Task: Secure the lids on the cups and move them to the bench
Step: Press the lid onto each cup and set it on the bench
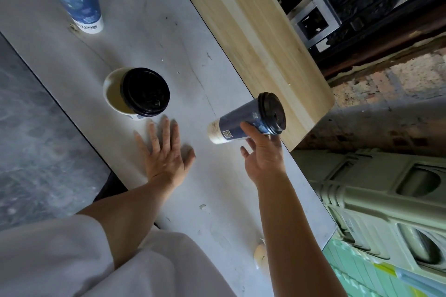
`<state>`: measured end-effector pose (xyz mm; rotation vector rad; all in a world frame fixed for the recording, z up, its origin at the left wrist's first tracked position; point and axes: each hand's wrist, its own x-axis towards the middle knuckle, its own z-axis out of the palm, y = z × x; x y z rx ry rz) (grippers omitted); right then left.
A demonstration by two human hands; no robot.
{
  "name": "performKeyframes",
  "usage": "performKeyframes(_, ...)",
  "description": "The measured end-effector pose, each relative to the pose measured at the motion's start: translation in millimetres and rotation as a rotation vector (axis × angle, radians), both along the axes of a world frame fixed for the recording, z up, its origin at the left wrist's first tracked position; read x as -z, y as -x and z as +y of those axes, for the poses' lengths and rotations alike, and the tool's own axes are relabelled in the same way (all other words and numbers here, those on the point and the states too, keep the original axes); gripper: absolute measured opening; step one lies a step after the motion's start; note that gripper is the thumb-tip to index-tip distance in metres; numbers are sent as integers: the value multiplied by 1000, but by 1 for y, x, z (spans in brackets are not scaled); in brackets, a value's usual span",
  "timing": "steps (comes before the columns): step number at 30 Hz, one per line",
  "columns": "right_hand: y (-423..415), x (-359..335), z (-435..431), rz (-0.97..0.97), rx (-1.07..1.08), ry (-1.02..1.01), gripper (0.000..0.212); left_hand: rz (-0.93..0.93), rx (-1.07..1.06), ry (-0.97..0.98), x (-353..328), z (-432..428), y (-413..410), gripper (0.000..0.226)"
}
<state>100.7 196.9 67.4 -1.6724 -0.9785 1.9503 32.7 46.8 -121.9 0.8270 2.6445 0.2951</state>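
No legible text is showing up anywhere in view. The tilted cup (241,125) is carrying a small QR code (226,134) on its dark blue wall and faint print on the pale band at its base, both blurring too much to read. The far cup (79,2) on the desk (169,31) is showing a dark strip (89,27) with light characters on its white base, also not resolving.

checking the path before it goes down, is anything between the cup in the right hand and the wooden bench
Nothing visible does. The cup in the right hand is tilted just at the bench's near edge; the half-covered cup and the far cup stand further left on the table.
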Motion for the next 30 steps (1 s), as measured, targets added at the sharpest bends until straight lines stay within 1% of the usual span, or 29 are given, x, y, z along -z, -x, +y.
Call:
performKeyframes(2,-1,4,3,-45,-58,-181,62,-30,-48,17,-3,6,-1,89)
performKeyframes(5,-6,13,10,-139,-132,-440,80,-122,-199,3,-8,32,-6,89)
performKeyframes(8,-12,20,16,-169,-136,-556,80,-179,-313,-63,-9,56,-8,93)
performKeyframes(12,-23,25,39,-266,-88,-605,72,-124,-374,-111,-4,62,-9,89)
performKeyframes(17,-28,35,79,-368,-52,-625,75,-15,-400,-92,1,65,-11,85)
performKeyframes(21,-16,46,103,-386,-41,-650,83,57,-406,-68,3,67,-12,85)
performKeyframes(25,-2,58,120,-388,-36,-662,83,74,-395,-50,7,66,-13,88)
performKeyframes(30,8,76,138,-393,-5,-647,82,77,-417,-31,5,68,-13,87)
